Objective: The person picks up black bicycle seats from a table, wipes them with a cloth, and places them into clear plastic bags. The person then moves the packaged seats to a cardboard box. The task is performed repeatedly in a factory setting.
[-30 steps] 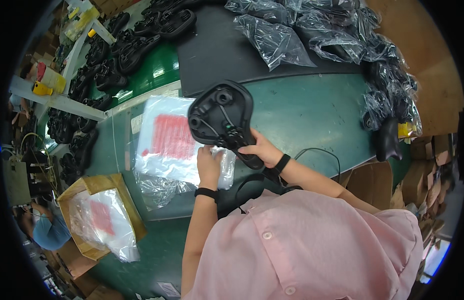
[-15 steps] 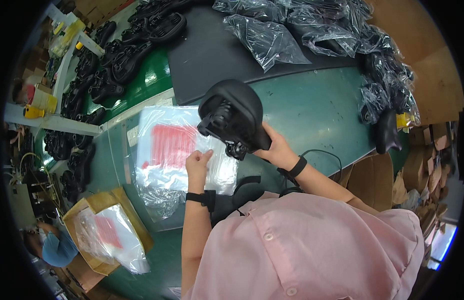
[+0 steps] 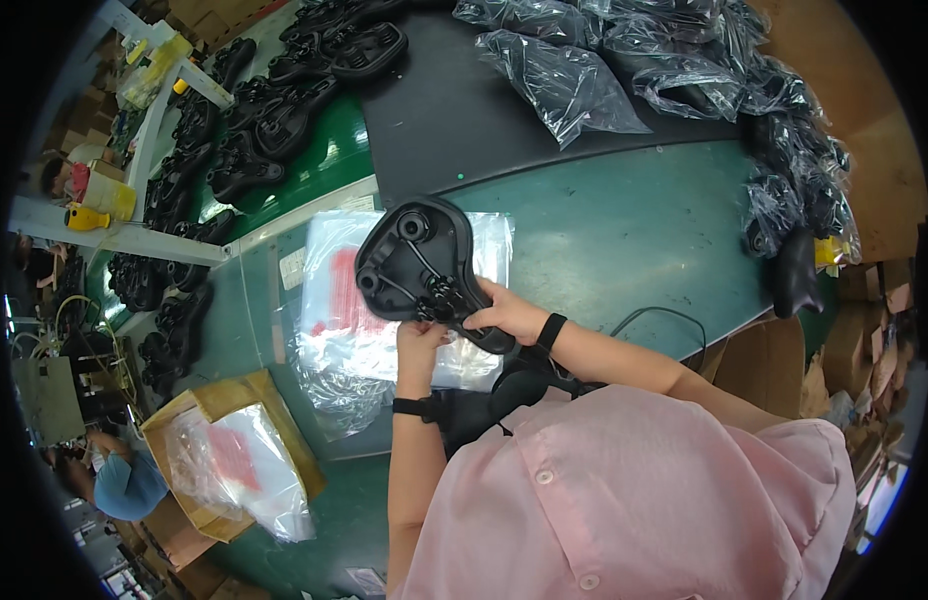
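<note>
A black bicycle saddle (image 3: 392,262) is held up over the bench with its underside, springs and rails facing me. My right hand (image 3: 511,314) is wrapped round its narrow nose, thumb on the underside. Just below the saddle's clamp, my left hand (image 3: 419,346) has its fingers drawn together in a pinch. What lies between those fingertips, if anything, is too small to make out. Beneath the saddle and both hands lies a stack of clear plastic bags (image 3: 324,352) with red print.
Bare black saddles (image 3: 284,125) crowd the left back. Bagged saddles (image 3: 564,85) lie on a dark mat (image 3: 424,130) and along the right edge. An open carton (image 3: 309,465) with more bags stands lower left. A black cable (image 3: 664,312) curves at right. A person (image 3: 127,487) sits far left.
The saddle has come lower and to the left, turning so its underside faces me. My left hand has moved down and right, to the saddle's clamp. The whole view has shifted slightly.
</note>
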{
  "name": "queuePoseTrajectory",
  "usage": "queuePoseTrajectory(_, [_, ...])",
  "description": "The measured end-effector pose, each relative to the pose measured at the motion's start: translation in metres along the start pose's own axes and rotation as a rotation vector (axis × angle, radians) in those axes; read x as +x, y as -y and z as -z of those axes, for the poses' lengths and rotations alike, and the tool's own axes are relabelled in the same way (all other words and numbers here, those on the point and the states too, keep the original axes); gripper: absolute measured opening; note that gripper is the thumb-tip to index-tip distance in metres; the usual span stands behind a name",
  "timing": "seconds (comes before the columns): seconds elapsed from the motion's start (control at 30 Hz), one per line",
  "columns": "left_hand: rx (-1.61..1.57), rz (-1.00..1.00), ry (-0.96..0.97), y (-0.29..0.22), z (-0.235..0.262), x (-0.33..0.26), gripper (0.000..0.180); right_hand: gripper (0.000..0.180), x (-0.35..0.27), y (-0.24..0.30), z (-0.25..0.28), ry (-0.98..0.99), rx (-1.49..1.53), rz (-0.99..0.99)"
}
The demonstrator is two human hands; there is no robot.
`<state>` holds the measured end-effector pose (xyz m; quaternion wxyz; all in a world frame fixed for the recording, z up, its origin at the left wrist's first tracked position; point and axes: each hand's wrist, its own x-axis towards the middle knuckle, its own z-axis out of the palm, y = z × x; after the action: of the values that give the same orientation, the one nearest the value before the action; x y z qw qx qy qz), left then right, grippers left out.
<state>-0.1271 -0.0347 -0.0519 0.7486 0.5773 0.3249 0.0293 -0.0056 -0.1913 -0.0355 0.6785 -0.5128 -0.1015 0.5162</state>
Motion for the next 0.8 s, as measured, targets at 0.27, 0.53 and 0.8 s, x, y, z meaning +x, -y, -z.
queuePoseTrajectory(0.27, [-0.597,-0.070,-0.181,-0.024,0.082,-0.036,0.012,0.079,-0.012,0.003,0.021,-0.180,-0.661,0.409])
queuePoseTrajectory(0.53, [0.197,-0.060,-0.294,-0.052,0.065,-0.050,0.018,0.078,-0.045,0.031,0.015,-0.210,-0.816,0.593])
queuePoseTrajectory(0.8, [-0.371,-0.312,-0.270,-0.034,0.035,-0.015,0.019,0.075,-0.042,0.062,-0.006,-0.002,-1.120,0.543])
